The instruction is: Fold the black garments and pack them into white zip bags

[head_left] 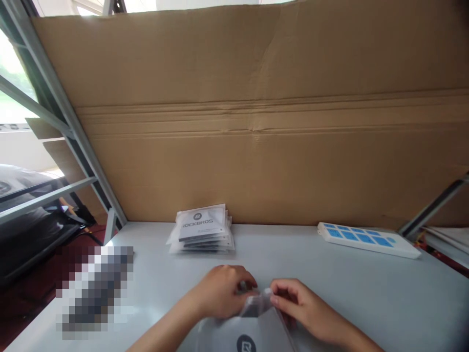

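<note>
My left hand and my right hand both grip the top edge of a clear plastic packet at the bottom middle of the view. A grey card with a round logo shows through its lower part, and the packet's bottom is cut off by the frame. Its top corners are bunched between my fingers. Farther back on the white table stands a stack of several ROCKBROS packets, out of reach of my fingers.
A white and blue power strip lies at the table's back right. A large cardboard sheet stands behind the table, against a grey metal shelf frame. A pixelated blurred patch covers the table's left corner.
</note>
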`<action>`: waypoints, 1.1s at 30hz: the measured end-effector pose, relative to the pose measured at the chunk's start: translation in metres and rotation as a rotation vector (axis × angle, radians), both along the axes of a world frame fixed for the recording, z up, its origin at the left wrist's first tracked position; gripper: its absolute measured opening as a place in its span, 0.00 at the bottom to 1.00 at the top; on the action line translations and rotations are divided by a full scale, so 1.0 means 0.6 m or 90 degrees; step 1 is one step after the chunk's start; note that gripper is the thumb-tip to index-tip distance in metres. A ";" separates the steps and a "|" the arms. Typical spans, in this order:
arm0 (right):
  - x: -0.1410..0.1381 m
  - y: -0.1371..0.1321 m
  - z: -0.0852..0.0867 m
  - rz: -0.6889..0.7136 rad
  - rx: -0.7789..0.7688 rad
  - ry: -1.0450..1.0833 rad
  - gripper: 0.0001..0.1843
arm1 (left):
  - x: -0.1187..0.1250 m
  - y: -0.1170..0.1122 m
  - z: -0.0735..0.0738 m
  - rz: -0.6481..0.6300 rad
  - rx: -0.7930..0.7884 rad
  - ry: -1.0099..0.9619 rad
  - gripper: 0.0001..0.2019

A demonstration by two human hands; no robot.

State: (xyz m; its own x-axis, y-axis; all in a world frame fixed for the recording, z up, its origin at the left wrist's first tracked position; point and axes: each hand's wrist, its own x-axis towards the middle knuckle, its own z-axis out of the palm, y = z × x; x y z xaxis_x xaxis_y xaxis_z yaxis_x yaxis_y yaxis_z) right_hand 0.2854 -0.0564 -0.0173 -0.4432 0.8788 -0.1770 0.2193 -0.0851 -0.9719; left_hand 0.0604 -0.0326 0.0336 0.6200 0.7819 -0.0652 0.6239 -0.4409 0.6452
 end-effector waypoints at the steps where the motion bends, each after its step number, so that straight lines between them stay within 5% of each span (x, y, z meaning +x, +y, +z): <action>1: -0.002 -0.001 -0.001 -0.008 0.007 0.002 0.25 | 0.001 -0.003 0.001 -0.017 0.025 0.035 0.13; 9: 0.008 0.012 0.002 -0.109 0.060 -0.012 0.24 | -0.038 0.039 -0.016 -0.060 -0.009 0.061 0.12; 16: -0.003 -0.002 -0.018 -0.083 0.084 -0.085 0.20 | -0.027 0.026 0.003 -0.029 -0.021 -0.028 0.18; 25: -0.014 -0.014 -0.017 -0.025 0.159 -0.128 0.18 | 0.017 -0.005 -0.053 -0.002 -0.131 -0.134 0.07; 33: -0.021 -0.003 -0.004 -0.053 0.154 -0.090 0.17 | 0.002 0.018 -0.056 -0.007 -0.227 -0.174 0.09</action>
